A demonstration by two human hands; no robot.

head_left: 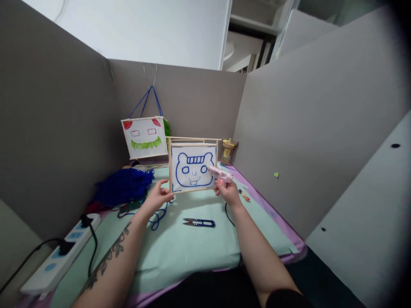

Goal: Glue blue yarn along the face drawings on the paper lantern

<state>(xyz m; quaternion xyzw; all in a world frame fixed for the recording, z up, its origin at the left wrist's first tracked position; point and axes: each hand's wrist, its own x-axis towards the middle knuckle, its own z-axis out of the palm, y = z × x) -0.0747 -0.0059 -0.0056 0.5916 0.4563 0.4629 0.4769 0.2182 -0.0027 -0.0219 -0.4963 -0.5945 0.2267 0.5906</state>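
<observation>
Fingers of your left hand point(158, 196) pinch the bear-face frame point(192, 167); your right hand point(228, 191), at three o'clock, is closed round the pink glue gun point(219, 173); no writing legible.

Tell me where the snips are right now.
In the head view, the snips lie flat on the green mat, between the two forearms, just in front of the bear panel.

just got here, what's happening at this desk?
A person is working on a wooden-framed panel with a blue bear face, standing upright on the green mat. The left hand steadies its lower left corner; the right hand holds a pink glue gun against its right edge. Blue snips lie on the mat, and a blue yarn pile sits to the left.
</observation>
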